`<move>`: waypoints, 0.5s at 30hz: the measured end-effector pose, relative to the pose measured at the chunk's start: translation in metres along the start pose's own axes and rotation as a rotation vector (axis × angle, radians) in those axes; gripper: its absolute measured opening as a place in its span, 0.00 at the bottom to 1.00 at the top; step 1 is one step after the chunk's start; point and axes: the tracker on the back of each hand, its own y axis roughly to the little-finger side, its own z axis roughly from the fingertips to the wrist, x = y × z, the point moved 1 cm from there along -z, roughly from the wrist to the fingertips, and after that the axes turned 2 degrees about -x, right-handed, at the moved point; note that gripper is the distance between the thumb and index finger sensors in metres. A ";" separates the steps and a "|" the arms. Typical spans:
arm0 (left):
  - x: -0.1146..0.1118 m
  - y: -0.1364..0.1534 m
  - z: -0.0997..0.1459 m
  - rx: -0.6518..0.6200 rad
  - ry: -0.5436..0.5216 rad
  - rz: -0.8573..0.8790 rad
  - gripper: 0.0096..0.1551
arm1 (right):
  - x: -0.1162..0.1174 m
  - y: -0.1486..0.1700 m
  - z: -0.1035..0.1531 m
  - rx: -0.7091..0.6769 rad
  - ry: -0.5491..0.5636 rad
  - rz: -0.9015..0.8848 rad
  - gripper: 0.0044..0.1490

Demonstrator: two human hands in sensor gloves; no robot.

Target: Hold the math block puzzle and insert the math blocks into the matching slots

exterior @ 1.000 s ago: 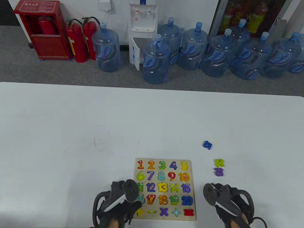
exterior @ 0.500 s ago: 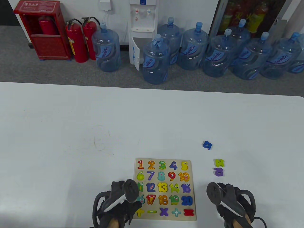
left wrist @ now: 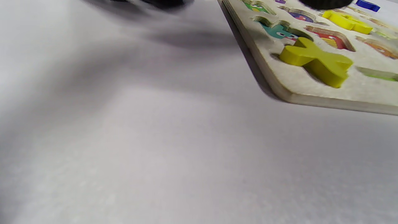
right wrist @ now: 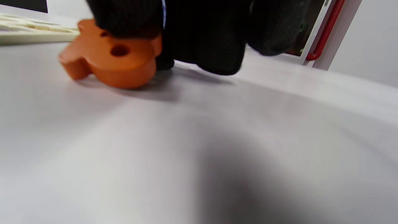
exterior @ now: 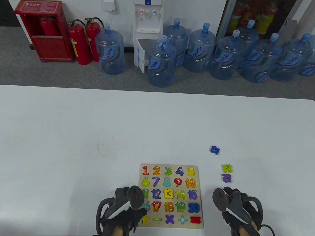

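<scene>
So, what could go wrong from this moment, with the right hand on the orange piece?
1. The right hand touches the orange piece only from above; it may slip on the table.
2. The left hand sits only at the puzzle board corner, so the board may shift when pressed.
3. The blue piece lies far out and could be forgotten.

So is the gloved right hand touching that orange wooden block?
Touching: the right wrist view shows the right hand's gloved fingers resting on the orange wooden block.
</scene>
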 end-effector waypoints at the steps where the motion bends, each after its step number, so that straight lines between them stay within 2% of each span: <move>1: 0.000 0.000 0.000 0.000 0.000 0.000 0.53 | 0.000 -0.002 0.000 0.003 0.013 0.017 0.32; 6: 0.000 0.000 0.000 0.000 0.000 0.000 0.53 | 0.001 -0.007 -0.002 0.004 0.020 0.059 0.32; 12: 0.000 0.000 0.000 0.000 0.001 0.000 0.53 | -0.015 -0.003 0.009 -0.044 0.120 -0.034 0.32; 13: 0.000 0.000 0.000 0.000 0.001 0.000 0.53 | -0.015 -0.005 0.011 -0.064 0.114 -0.041 0.32; 15: 0.000 0.000 0.000 0.000 0.001 0.000 0.53 | -0.013 -0.010 0.012 -0.128 0.046 -0.024 0.41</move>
